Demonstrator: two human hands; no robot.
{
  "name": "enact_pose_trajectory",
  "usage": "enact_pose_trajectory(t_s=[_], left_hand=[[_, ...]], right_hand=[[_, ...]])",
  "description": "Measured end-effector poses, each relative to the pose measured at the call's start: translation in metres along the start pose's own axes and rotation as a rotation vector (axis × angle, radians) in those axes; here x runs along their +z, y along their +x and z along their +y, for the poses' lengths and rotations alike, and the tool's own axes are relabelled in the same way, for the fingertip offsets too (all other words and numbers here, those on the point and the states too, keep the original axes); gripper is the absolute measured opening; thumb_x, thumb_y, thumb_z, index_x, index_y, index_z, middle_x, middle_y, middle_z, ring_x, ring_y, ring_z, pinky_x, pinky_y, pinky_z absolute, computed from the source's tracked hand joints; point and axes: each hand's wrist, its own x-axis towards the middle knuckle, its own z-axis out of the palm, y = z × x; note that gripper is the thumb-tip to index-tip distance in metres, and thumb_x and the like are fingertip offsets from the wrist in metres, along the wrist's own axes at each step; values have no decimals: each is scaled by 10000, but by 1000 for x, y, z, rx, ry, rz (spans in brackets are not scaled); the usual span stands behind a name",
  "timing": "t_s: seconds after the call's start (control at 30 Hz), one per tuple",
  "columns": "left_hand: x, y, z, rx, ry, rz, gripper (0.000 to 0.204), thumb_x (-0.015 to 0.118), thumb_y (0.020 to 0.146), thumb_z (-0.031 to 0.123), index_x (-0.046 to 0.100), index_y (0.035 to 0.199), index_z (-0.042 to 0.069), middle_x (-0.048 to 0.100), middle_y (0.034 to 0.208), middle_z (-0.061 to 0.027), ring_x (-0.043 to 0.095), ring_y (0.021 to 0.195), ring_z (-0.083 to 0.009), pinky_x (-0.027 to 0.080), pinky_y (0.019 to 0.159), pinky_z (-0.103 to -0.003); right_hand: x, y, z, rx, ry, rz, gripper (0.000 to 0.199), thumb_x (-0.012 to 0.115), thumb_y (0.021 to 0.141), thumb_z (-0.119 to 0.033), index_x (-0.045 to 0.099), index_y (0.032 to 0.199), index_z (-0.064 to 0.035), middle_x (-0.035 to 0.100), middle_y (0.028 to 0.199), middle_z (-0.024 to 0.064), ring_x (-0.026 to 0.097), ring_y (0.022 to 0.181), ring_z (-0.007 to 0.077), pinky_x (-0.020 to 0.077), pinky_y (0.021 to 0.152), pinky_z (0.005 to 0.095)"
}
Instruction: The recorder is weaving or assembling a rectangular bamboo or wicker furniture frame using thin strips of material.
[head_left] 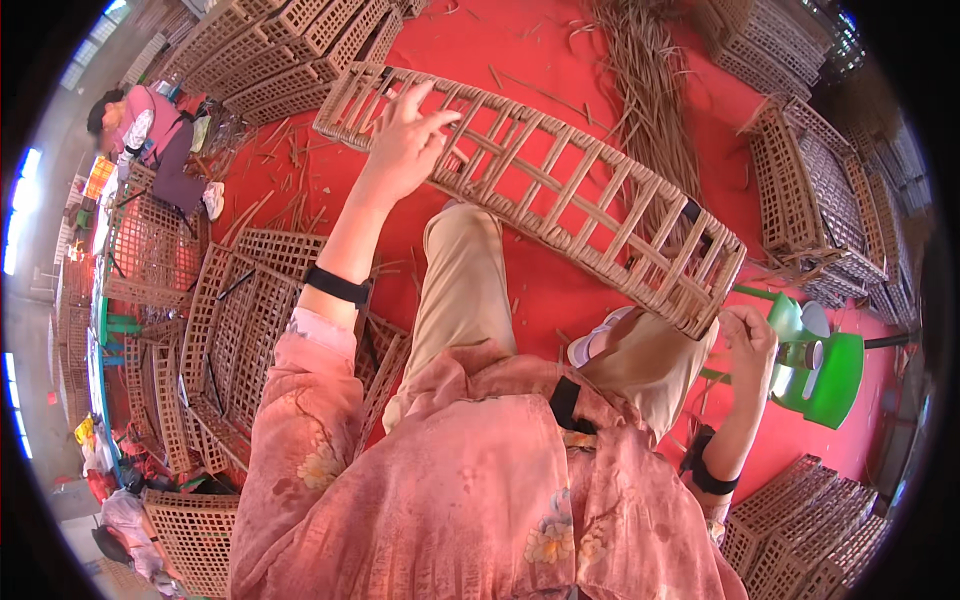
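A long woven wicker rack [555, 145] with crossbars lies slantwise before me, its right end by my right knee. Over its left part is my left hand [408, 145], fingers apart and stretched across the top edge, not wrapped round it. My right hand [748, 340] is just beyond the rack's lower right corner. Its fingers are curled together, and whatever they may hold is too small to make out. Dark bands circle both my wrists.
Loose wicker strands [650, 80] lie in a bundle beyond the rack on the red floor covering [440, 40]. Stacked wicker baskets [270, 60] stand around. A green plastic chair [835, 380] is at right. Another person [155, 130] works at far left.
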Motion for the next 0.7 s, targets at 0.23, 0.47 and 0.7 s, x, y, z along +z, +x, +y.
enact_pose_trajectory(t_s=[0.23, 0.47, 0.7], left_hand=[[-10, 24, -20, -9, -136, -203, 158, 619, 906, 223, 694, 989, 112, 372, 1503, -134, 354, 1394, -363, 313, 1140, -501], [-9, 20, -16, -36, -282, -108, 139, 641, 909, 212, 667, 944, 80, 418, 1474, -142, 410, 1363, -343, 389, 1088, -427], [24, 31, -7, -79, -532, -4, 174, 689, 871, 234, 701, 913, 65, 450, 1454, -189, 464, 1315, -344, 415, 1059, -426]], right_hand=[[2, 8, -1, 91, -2, 55, 240, 674, 925, -252, 678, 960, -15, 563, 720, -40, 478, 640, 62, 376, 573, 234], [24, 27, -17, 335, 518, -4, 356, 710, 873, -344, 660, 1011, -19, 566, 787, -27, 467, 671, 51, 361, 586, 233], [-1, 86, 28, 225, 440, 146, 242, 735, 820, -218, 676, 953, -25, 648, 861, 38, 571, 794, 116, 456, 720, 279]])
